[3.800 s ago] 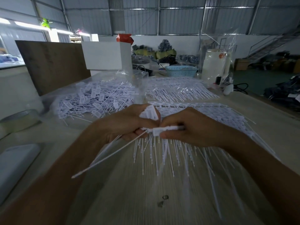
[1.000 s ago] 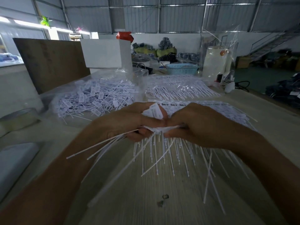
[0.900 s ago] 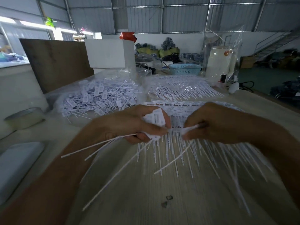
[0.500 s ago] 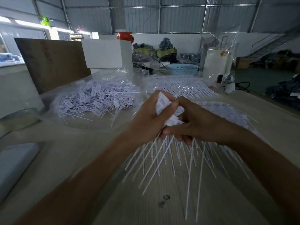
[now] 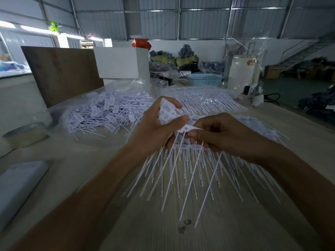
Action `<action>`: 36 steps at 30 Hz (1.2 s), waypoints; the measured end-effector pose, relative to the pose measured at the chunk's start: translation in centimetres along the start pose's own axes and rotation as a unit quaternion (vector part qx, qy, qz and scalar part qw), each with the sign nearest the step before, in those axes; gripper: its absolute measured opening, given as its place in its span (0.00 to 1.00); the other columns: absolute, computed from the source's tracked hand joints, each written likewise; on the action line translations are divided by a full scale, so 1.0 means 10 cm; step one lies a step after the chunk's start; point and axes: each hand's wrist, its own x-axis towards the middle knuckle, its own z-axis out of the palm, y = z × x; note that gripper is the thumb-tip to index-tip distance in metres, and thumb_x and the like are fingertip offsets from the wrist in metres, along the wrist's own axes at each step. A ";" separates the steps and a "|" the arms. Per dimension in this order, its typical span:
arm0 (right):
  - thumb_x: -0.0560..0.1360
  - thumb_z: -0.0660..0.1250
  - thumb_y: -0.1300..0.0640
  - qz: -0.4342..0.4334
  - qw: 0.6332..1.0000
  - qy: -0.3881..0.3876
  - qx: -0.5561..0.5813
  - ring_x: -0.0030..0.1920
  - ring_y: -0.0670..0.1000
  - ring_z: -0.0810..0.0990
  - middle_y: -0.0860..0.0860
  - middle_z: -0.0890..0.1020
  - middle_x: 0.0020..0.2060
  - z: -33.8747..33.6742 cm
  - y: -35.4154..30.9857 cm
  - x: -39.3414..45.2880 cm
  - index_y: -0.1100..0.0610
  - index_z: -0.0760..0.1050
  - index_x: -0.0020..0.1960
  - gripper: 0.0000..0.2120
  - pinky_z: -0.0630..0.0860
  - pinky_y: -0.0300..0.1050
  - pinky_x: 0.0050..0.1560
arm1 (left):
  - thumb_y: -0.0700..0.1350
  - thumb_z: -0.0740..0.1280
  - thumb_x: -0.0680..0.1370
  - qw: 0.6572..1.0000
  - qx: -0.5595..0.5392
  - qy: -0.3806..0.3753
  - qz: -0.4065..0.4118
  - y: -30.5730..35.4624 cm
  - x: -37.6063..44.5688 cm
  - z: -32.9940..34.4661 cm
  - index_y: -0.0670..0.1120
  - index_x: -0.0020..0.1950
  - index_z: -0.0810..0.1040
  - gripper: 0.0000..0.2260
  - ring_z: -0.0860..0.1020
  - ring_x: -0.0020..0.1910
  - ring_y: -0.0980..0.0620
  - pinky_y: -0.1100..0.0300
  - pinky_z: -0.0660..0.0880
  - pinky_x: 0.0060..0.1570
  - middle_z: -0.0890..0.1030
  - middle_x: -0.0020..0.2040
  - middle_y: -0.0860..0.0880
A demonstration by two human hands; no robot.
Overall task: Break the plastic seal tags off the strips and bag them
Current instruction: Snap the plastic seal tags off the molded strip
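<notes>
At frame centre, a worker's left hand clutches a bundle of freed seal tags, tails fanning downward, keeping them gathered for bagging. The right hand pinches the next tag; the clear bag of loose tags lies upper left.

Your work surface is a pale wood-grain table, with two small dark marks near its front edge. On it lie a clear bag of loose seal tags at the left, strips of tags fanned out further back and under your hands, and a blue basket at the far end. A roll of tape and a pale flat case sit at your left.
</notes>
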 end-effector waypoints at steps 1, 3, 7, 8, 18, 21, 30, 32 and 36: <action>0.77 0.68 0.51 -0.011 0.999 0.010 -0.034 0.28 0.46 0.72 0.50 0.77 0.28 0.01 -0.01 0.01 0.58 0.83 0.43 0.12 0.68 0.39 0.30 | 0.43 0.71 0.78 1.000 -0.005 0.002 -0.007 0.01 0.00 -0.01 0.48 0.55 0.74 0.09 0.73 0.22 0.46 0.60 0.69 0.19 0.81 0.33 0.47; 0.79 0.67 0.53 -0.045 0.988 0.035 -0.145 0.27 0.44 0.71 0.47 0.75 0.27 0.06 -0.01 0.03 0.57 0.82 0.42 0.11 0.65 0.36 0.32 | 0.42 0.71 0.78 1.000 -0.011 0.004 -0.019 0.02 0.00 -0.02 0.47 0.55 0.73 0.09 0.73 0.21 0.50 0.63 0.68 0.19 0.80 0.31 0.46; 0.80 0.67 0.57 -0.155 0.930 0.080 -0.325 0.30 0.46 0.72 0.48 0.75 0.32 0.14 -0.06 -0.01 0.59 0.81 0.43 0.10 0.66 0.39 0.33 | 0.42 0.74 0.75 0.992 -0.050 -0.037 -0.109 0.06 0.04 -0.11 0.46 0.53 0.76 0.10 0.72 0.22 0.52 0.65 0.67 0.21 0.78 0.30 0.45; 0.79 0.68 0.59 -0.182 0.905 0.083 -0.375 0.31 0.51 0.74 0.51 0.76 0.33 0.15 -0.08 -0.04 0.59 0.81 0.43 0.08 0.68 0.43 0.32 | 0.42 0.74 0.73 0.985 -0.076 -0.063 -0.143 0.07 0.05 -0.15 0.47 0.52 0.77 0.10 0.71 0.22 0.51 0.65 0.67 0.23 0.78 0.30 0.44; 0.79 0.67 0.57 -0.236 0.874 0.041 -0.422 0.35 0.53 0.75 0.55 0.79 0.39 0.08 -0.26 -0.10 0.58 0.84 0.53 0.08 0.72 0.48 0.32 | 0.43 0.73 0.73 0.956 -0.079 -0.241 -0.148 0.19 0.07 -0.43 0.40 0.58 0.73 0.17 0.64 0.17 0.54 0.69 0.62 0.20 0.71 0.27 0.45; 0.80 0.66 0.58 -0.202 0.858 0.111 -0.459 0.33 0.50 0.73 0.54 0.79 0.39 -0.09 -0.20 -0.09 0.59 0.83 0.55 0.09 0.74 0.46 0.34 | 0.43 0.74 0.73 0.943 -0.040 -0.289 -0.159 0.17 0.06 -0.50 0.42 0.59 0.72 0.17 0.64 0.19 0.53 0.67 0.62 0.20 0.70 0.27 0.46; 0.77 0.64 0.52 -0.008 0.995 0.029 0.100 0.38 0.48 0.79 0.48 0.80 0.38 -0.39 -0.05 -0.11 0.48 0.76 0.67 0.18 0.79 0.44 0.43 | 0.42 0.70 0.78 0.999 0.007 0.033 0.002 0.13 0.10 -0.23 0.45 0.58 0.72 0.11 0.79 0.28 0.44 0.55 0.77 0.25 0.82 0.36 0.43; 0.75 0.68 0.54 -0.013 0.990 -0.033 0.140 0.37 0.52 0.80 0.53 0.83 0.39 -0.22 -0.08 -0.08 0.53 0.74 0.65 0.19 0.79 0.43 0.40 | 0.41 0.70 0.78 0.999 -0.016 0.044 0.000 0.11 0.06 -0.14 0.46 0.57 0.72 0.11 0.81 0.31 0.45 0.53 0.80 0.28 0.82 0.40 0.42; 0.72 0.71 0.57 0.035 0.984 0.001 0.173 0.34 0.56 0.82 0.61 0.85 0.37 0.06 -0.03 -0.01 0.62 0.70 0.57 0.17 0.80 0.46 0.37 | 0.45 0.71 0.78 0.999 -0.015 0.052 0.007 0.08 0.04 0.00 0.51 0.56 0.75 0.09 0.83 0.41 0.53 0.53 0.81 0.32 0.81 0.46 0.47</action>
